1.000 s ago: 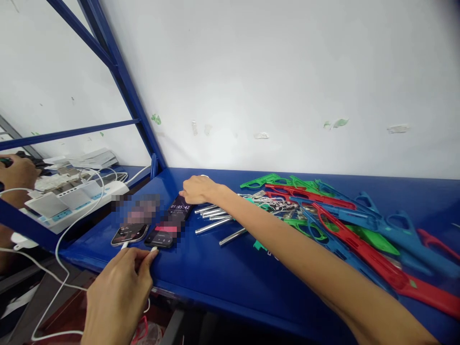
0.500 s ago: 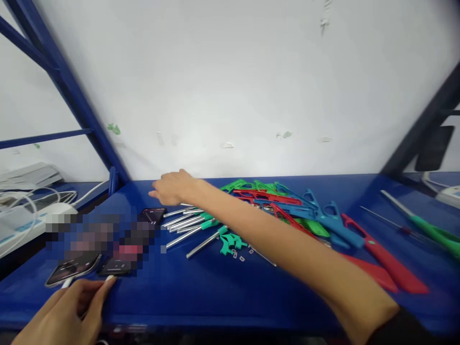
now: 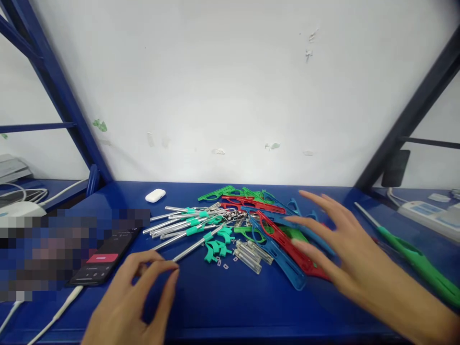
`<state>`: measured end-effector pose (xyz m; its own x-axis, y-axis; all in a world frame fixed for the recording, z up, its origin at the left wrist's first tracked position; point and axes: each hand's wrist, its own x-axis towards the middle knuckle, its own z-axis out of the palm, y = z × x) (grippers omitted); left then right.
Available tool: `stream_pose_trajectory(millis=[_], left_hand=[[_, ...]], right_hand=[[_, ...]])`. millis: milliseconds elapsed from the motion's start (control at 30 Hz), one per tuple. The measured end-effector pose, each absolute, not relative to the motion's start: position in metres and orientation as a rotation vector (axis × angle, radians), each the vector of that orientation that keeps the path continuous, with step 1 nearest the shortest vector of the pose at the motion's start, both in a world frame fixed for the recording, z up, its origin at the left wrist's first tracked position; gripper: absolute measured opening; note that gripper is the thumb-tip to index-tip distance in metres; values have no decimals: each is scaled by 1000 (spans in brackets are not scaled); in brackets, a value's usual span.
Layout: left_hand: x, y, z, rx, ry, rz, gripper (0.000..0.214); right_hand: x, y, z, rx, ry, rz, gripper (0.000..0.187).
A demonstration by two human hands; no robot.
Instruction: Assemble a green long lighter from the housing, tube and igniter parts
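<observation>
My left hand [image 3: 140, 297] is low at left centre, thumb and index fingertips brought together in a pinch. Its fingertips meet the near end of a silver metal tube [image 3: 192, 247]; whether anything is between them is hidden. Fingers spread, my right hand [image 3: 345, 254] hovers slightly blurred over blue and red lighter handle shells [image 3: 287, 242]. Between the hands lie more metal tubes with teal collars [image 3: 176, 226], teal triggers [image 3: 215, 249], clear fuel tanks [image 3: 248, 257] and green handle shells [image 3: 217, 193], all heaped together.
A phone [image 3: 106, 256] with a white cable [image 3: 63, 309] lies left, beside pixelated blur. Farther back is a white earbud case [image 3: 155, 195]. A green long-necked lighter [image 3: 413, 263] and a power strip [image 3: 431, 213] are at right. Blue frame posts and a white wall border the blue table.
My right hand has swung from the far left back to the right. My left hand has left the phone's cable end and moved right. The white earbud case now shows.
</observation>
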<state>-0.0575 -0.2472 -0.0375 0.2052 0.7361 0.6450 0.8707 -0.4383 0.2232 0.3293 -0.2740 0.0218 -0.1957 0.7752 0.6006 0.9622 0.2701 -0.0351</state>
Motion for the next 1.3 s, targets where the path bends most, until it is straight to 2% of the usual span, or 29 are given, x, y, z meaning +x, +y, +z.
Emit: stream_pose_trajectory(millis=[133, 300, 467, 667, 967, 1133, 1300], left_hand=[[-4, -241, -31, -2390, -1377, -1177, 21], [34, -238, -40, -2537, -1334, -1206, 23], [36, -236, -45, -2450, -1330, -1239, 25], [30, -237, -44, -2445, -1342, -1233, 26], [32, -239, -43, -2504, -1306, -1275, 21], [18, -229, -37, -2408, -1223, -1228, 19], [-3, -214, -28, -2293, -1347, -1231, 17]], right_hand=[[341, -303, -13, -1614, -1921, -573, 38], [323, -307, -28, -1594, -1993, -600, 25], [303, -303, -37, -1575, -1993, -649, 23], [298, -302, -41, -1528, -1963, -639, 7], [297, -296, -41, -1388, -1872, -813, 19], [304, -307, -30, -1331, -1880, -890, 15], [316, -323, -26, -1224, -1985, -893, 8]])
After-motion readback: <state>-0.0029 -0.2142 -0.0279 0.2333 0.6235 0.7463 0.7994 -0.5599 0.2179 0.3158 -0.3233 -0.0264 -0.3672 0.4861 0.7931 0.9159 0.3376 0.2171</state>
